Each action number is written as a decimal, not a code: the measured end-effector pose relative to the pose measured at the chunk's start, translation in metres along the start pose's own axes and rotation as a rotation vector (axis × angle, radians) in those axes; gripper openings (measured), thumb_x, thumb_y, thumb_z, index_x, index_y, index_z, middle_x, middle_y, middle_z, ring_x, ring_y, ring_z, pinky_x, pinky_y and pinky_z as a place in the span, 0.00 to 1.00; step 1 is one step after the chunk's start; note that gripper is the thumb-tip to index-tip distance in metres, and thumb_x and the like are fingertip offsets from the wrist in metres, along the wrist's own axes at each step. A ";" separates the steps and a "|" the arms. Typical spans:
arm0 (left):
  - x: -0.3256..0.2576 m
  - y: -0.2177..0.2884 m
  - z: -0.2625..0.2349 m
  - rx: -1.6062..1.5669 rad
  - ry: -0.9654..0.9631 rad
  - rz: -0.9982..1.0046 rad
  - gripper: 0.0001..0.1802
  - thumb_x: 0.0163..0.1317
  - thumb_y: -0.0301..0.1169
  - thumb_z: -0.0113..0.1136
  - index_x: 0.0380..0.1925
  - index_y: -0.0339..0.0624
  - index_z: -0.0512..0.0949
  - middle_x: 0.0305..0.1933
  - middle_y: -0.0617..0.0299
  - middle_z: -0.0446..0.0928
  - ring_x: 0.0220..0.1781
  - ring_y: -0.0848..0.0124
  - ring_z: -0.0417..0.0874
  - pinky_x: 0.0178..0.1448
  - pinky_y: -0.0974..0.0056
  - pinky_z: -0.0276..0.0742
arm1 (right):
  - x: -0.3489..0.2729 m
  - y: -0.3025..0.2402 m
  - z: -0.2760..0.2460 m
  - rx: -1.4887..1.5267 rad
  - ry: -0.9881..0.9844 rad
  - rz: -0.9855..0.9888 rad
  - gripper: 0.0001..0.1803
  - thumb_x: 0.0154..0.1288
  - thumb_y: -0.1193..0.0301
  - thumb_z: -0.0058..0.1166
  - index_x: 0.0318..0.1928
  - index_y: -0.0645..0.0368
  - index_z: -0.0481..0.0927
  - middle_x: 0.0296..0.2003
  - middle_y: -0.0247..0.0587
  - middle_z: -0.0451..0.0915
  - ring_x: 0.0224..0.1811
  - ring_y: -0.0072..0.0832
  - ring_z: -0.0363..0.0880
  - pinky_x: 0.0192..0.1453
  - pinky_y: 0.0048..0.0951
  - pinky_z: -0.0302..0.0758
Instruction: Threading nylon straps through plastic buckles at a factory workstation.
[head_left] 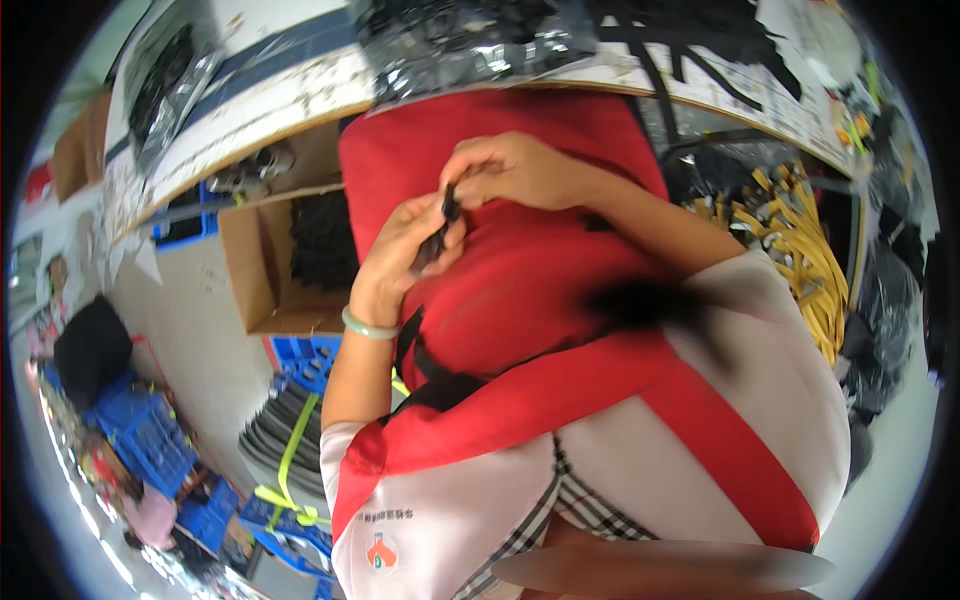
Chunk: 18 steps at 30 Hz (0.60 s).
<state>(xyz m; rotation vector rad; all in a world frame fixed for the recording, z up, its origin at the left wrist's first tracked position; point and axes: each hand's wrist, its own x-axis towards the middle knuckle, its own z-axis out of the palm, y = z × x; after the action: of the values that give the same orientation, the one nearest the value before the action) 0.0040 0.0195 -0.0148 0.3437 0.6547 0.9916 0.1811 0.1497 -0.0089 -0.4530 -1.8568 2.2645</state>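
My left hand (405, 240), with a pale green bangle on the wrist, is closed around a small dark piece (450, 206). Part of that piece is hidden by the fingers, and its kind cannot be made out. My right hand (520, 172) meets it from the right, thumb and index finger pinched at the piece's upper end. Both hands are over red fabric (520, 270) that spreads across my lap up to the table edge. Black straps (440, 385) lie along the fabric's near left side.
Ahead runs a worktable (310, 85) with plastic-wrapped black goods (470, 45) and black strips (700, 45). Left below stand a cardboard box (245, 265) with black material and blue crates (145, 430). Yellow strips (800, 250) hang at the right.
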 end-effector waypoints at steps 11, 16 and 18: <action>0.035 -0.007 0.002 -0.383 0.150 0.037 0.16 0.71 0.42 0.48 0.39 0.39 0.74 0.38 0.60 0.72 0.43 0.64 0.75 0.26 0.69 0.77 | -0.061 -0.039 -0.112 -1.159 0.881 -0.286 0.08 0.63 0.69 0.56 0.39 0.58 0.81 0.36 0.40 0.81 0.40 0.35 0.79 0.47 0.29 0.74; 0.040 -0.007 0.007 -0.335 0.140 -0.012 0.14 0.69 0.37 0.50 0.42 0.37 0.74 0.35 0.60 0.71 0.37 0.65 0.74 0.22 0.71 0.74 | -0.074 -0.005 -0.174 -1.553 0.896 -0.070 0.14 0.62 0.68 0.55 0.48 0.57 0.79 0.47 0.41 0.78 0.50 0.40 0.73 0.56 0.34 0.70; 0.035 -0.009 0.004 -0.379 0.133 -0.017 0.13 0.68 0.35 0.51 0.43 0.35 0.73 0.31 0.60 0.70 0.31 0.68 0.72 0.17 0.75 0.66 | -0.077 0.001 -0.153 -1.546 0.824 -0.070 0.20 0.59 0.66 0.59 0.52 0.57 0.77 0.51 0.42 0.75 0.53 0.41 0.71 0.59 0.35 0.68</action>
<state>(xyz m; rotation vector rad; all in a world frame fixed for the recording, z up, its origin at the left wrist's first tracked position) 0.0259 0.0451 -0.0284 -0.0611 0.5729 1.1041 0.3056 0.2654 -0.0272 -1.1542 -2.4780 0.0180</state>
